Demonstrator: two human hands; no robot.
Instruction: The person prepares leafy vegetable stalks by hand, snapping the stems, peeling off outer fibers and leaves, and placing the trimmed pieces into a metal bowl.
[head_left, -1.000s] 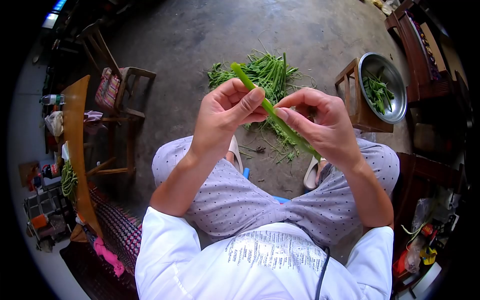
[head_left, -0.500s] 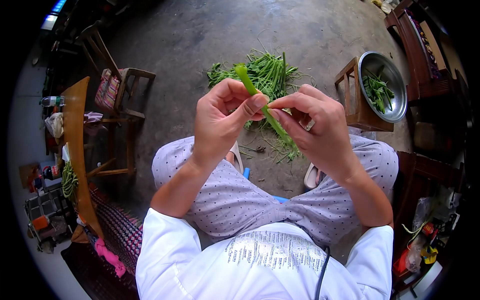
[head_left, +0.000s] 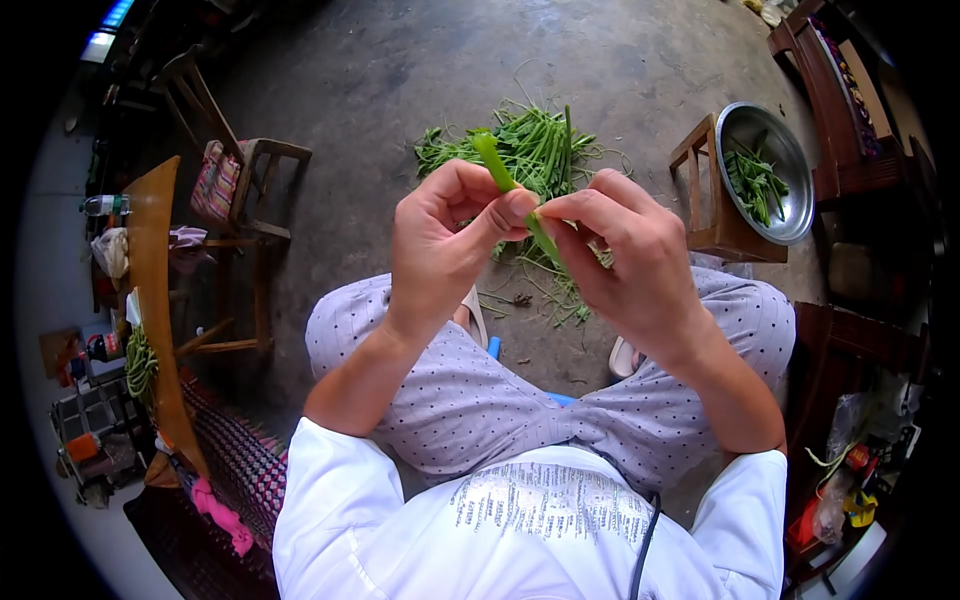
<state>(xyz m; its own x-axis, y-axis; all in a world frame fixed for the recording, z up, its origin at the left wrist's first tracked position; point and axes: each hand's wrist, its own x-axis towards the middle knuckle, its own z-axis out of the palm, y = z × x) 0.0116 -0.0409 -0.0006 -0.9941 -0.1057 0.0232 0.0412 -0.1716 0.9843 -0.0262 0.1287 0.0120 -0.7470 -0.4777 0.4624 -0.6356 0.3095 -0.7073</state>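
A bright green vegetable stalk (head_left: 491,156) slants between my hands, above the floor and in front of my knees. My left hand (head_left: 452,226) pinches it between thumb and fingers near the middle, with the upper end poking out. My right hand (head_left: 628,248) is closed at the stalk just below, thumb and forefinger pressed together on it; the lower end is partly hidden behind this hand. Beyond my hands a heap of green stalks and thin tendrils (head_left: 540,135) lies on the concrete floor, partly covered by my fingers.
At the right, a metal basin (head_left: 806,205) with cut green pieces (head_left: 752,182) rests tilted in view on a wooden stool (head_left: 706,235). A wooden chair (head_left: 262,160) and a wooden table edge (head_left: 150,250) stand at the left. Dark wooden furniture (head_left: 840,90) lines the right side.
My right hand has shifted slightly and its fingers have drawn in closer around the stalk. Less of the stalk's lower end shows. My left hand is nearly still.
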